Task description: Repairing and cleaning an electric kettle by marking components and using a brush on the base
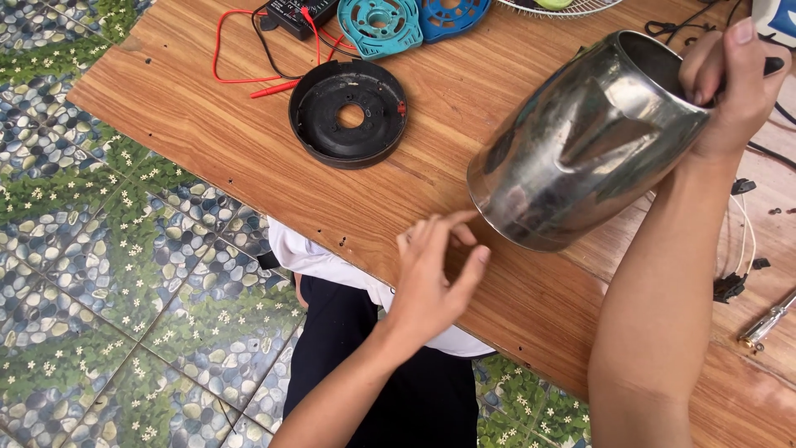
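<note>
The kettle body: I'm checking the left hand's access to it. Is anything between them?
Nothing visible. The left hand hovers over bare wooden table just short of the steel kettle body, which the right hand grips, tilted.

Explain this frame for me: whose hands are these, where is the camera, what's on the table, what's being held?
There is no machine here. A person wears one camera on the head, looking down at their own two bare hands over a wooden tabletop; their lap and a pebble-patterned tile floor show below the table edge.

The right hand grips the rim of a shiny metal kettle body, tilted with its bottom edge on or near the wood. The left hand is open near that bottom edge and holds nothing.

Also on the table: a round black plastic base, a black meter with red and black leads, a teal round plastic part, a blue round plastic part and a screwdriver.
</note>
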